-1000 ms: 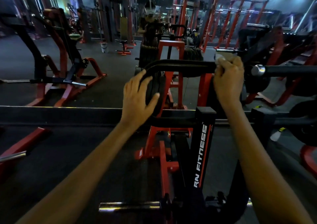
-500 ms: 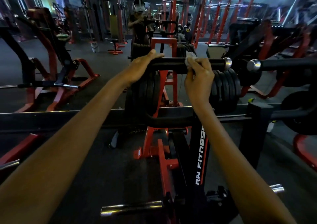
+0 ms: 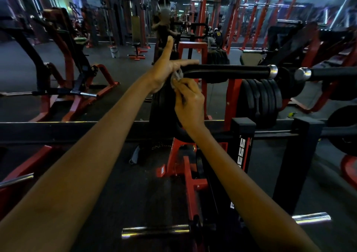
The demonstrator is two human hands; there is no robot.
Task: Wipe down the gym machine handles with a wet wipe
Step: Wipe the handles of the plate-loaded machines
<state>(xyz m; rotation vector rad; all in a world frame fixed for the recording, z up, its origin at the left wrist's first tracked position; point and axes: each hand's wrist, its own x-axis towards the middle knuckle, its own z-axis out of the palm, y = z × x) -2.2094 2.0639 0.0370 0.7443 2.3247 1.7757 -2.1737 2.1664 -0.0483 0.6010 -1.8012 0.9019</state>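
Note:
A black padded handle (image 3: 226, 71) with a chrome end cap runs left to right at chest height on a red and black machine. My left hand (image 3: 166, 68) lies at the handle's left bend with straight fingers; one finger points up and another stretches along the top of the bar. My right hand (image 3: 190, 101) sits just below that bend and pinches a crumpled white wet wipe (image 3: 176, 77) against the underside of the bar. A second black handle (image 3: 328, 73) with a chrome cap starts at the right.
Stacked black weight plates (image 3: 260, 99) hang behind the handle. A black upright post (image 3: 242, 145) with white lettering stands under my right arm. Chrome pegs (image 3: 154, 231) stick out low in front. Red machines (image 3: 63, 82) and a mirror fill the far side.
My right hand slid the wipe leftward along the bar, from near the chrome end to the left bend, and dropped under it. My left hand lifted its fingers off the bar.

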